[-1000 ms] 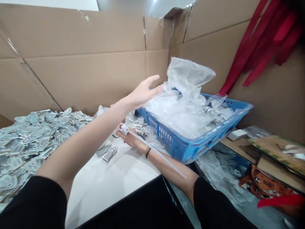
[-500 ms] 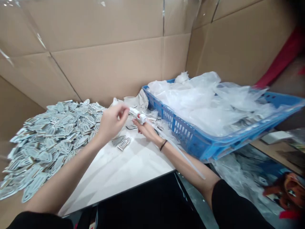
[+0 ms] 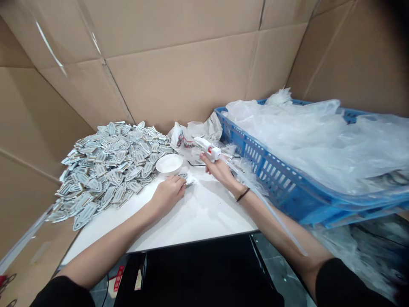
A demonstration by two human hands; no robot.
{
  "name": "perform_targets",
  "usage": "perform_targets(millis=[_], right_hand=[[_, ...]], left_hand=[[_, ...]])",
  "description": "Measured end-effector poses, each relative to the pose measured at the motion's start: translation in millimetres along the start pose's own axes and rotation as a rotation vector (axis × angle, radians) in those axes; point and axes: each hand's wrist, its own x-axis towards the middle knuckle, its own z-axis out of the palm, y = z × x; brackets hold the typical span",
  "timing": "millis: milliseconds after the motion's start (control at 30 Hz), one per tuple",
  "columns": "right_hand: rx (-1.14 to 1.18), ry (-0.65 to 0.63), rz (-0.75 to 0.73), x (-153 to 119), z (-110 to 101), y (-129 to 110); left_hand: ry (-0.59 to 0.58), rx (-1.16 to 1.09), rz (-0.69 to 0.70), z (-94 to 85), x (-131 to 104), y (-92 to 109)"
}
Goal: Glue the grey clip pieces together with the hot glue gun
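Note:
In my right hand [image 3: 219, 169] is a white hot glue gun [image 3: 206, 147] with a red spot, its nozzle pointing to the back left. A long translucent glue stick [image 3: 271, 211] runs from its rear end back over my forearm. My left hand [image 3: 169, 192] rests low on the white table [image 3: 204, 213], fingers curled and closed on a small flat grey-and-white cut-out piece [image 3: 188, 180]; most of that piece is hidden by the fingers. Just behind this hand sits a shallow white bowl [image 3: 169, 163].
A big heap of similar cut-out pieces [image 3: 108, 166] covers the left side. On the right, a blue plastic crate [image 3: 260, 160] holds clear plastic bags [image 3: 306, 140]. Crumpled printed paper [image 3: 211, 128] lies at the back, against cardboard walls [image 3: 185, 76].
My left hand has come down from near the glue gun's nozzle to the pieces on the table. The white bowl now shows. The camera view has swung left.

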Motion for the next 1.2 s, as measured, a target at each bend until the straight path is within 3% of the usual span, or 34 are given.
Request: perform_targets(millis=[167, 300, 467, 533, 600, 667, 733, 867, 1100, 1200], right_hand=[[-0.015, 0.009, 0.002, -3.5, 0.0, -3.2], [-0.023, 0.007, 0.015, -5.4, 0.2, -5.1], [-0.032, 0.020, 0.038, -5.7, 0.1, -4.5], [-0.059, 0.014, 0.035, -6.4, -0.4, -4.7], [-0.089, 0.006, 0.049, -7.1, -1.0, -5.1], [-0.101, -0.005, 0.062, -7.4, -1.3, -5.4], [-0.097, -0.014, 0.063, -7.1, -1.2, -5.6], [-0.082, -0.012, 0.055, -6.4, -0.5, -6.1], [-0.149, -0.017, 0.040, -6.7, -2.7, -9.3], [-0.156, -0.033, 0.042, -5.9, -3.0, -9.6]], left_hand=[[0.023, -0.208, -0.094, 6.2, -3.7, -6.6], [0.083, -0.101, -0.099, 8.3, -4.8, -10.2], [0.148, 0.072, -0.141, -11.3, 18.5, -32.3], [0.091, 0.117, -0.197, -20.3, 35.2, -51.2], [-0.068, 0.097, -0.275, -25.2, 51.4, -70.5], [-0.217, 0.044, -0.315, -25.8, 63.8, -85.5], [-0.271, 0.001, -0.310, -23.5, 70.7, -93.9], [-0.217, -0.045, -0.289, -19.1, 70.6, -98.1], [0.115, -0.319, -0.293, -15.7, 51.7, -96.1], [0.192, -0.403, -0.315, -16.0, 43.2, -89.5]])
